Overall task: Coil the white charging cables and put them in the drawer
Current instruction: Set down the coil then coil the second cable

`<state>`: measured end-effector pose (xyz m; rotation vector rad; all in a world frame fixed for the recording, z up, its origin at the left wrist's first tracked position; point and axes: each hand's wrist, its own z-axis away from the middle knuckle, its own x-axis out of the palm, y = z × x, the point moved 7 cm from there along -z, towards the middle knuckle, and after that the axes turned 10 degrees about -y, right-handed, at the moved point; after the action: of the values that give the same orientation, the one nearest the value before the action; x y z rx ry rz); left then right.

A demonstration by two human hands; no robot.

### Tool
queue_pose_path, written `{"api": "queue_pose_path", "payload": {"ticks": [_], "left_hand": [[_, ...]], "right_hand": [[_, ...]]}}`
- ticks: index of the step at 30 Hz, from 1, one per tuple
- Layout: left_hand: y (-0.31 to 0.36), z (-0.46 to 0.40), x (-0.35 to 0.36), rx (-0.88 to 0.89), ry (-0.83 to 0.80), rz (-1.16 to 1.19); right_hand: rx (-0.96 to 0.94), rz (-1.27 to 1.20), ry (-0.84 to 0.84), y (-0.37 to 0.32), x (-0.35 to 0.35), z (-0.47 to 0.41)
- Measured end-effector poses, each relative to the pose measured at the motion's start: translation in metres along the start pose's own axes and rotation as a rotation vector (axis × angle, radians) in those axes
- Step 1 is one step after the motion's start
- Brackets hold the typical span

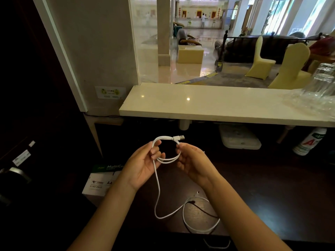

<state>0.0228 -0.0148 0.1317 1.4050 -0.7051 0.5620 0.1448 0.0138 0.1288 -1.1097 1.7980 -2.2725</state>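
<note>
A white charging cable [157, 189] is partly coiled in the air between both hands, over a dark desk [262, 187]. My left hand [145, 163] holds the loops, its fingers curled through them. My right hand [192, 160] pinches the cable just below the USB plug [179, 138], which points right. The rest of the cable hangs down and trails in a loop on the desk [197, 230]. No drawer shows in this view.
A thin black cable [204, 209] lies on the desk beside the white loop. A box of A4 paper [101, 180] sits at the left. A pale stone counter [217, 105] runs above, with clear glasses [322, 82] at its right end. A white bottle [310, 142] lies beneath.
</note>
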Motion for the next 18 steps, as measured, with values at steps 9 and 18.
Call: {"api": "queue_pose_path", "payload": {"ticks": [9, 18], "left_hand": [[0.02, -0.015, -0.014, 0.115, 0.083, 0.151], [0.066, -0.008, -0.017, 0.232, -0.064, 0.179]], "right_hand": [[0.257, 0.386, -0.416, 0.06, 0.029, 0.015], [0.459, 0.617, -0.519, 0.062, -0.033, 0.02]]}}
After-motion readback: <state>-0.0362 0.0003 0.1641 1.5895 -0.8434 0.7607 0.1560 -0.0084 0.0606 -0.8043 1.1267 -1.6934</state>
